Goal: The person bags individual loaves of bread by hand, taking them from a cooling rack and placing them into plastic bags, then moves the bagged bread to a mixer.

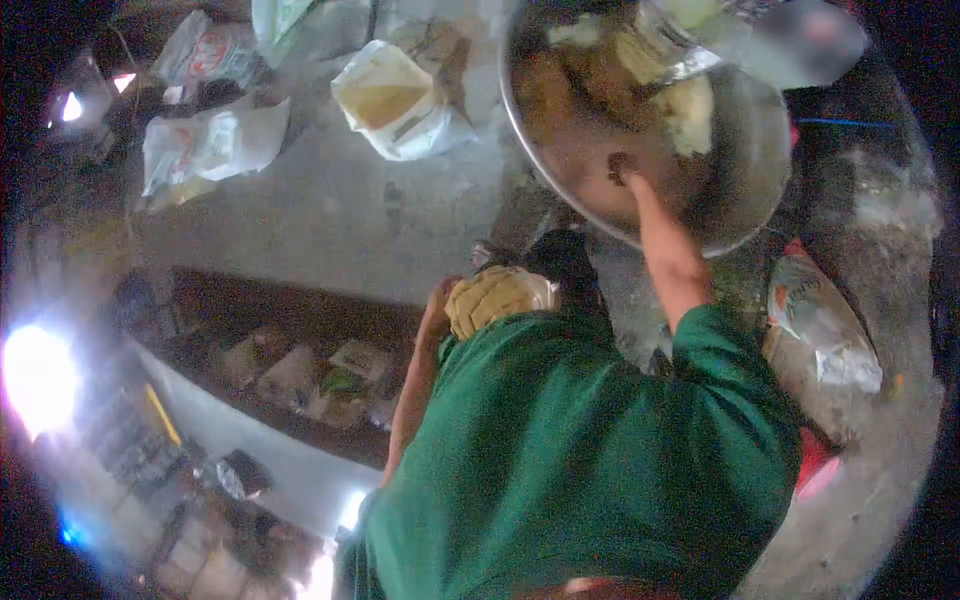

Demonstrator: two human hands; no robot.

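Observation:
My right arm reaches down into a wide metal basin (pixel 515 125). Inside it, my right hand (pixel 620 168) is low over a brownish mass, its fingers dark and blurred. Pale yellow-white clumps (pixel 690 115) lie in the basin beyond that hand. At my lap, my left hand (pixel 440 300) grips the left side of a tan bundle (pixel 500 298) with a criss-cross, quilted-looking surface. The bundle rests against my green shirt, and part of the left fingers is hidden at its edge.
A shiny see-through container (pixel 690 40) overlaps the basin's far rim. An opened white bag (pixel 390 100) with tan contents is on the grey floor, with crumpled plastic bags (pixel 215 145) farther left. A printed sack (pixel 820 320) lies right. Boxes fill a low shelf (pixel 300 375).

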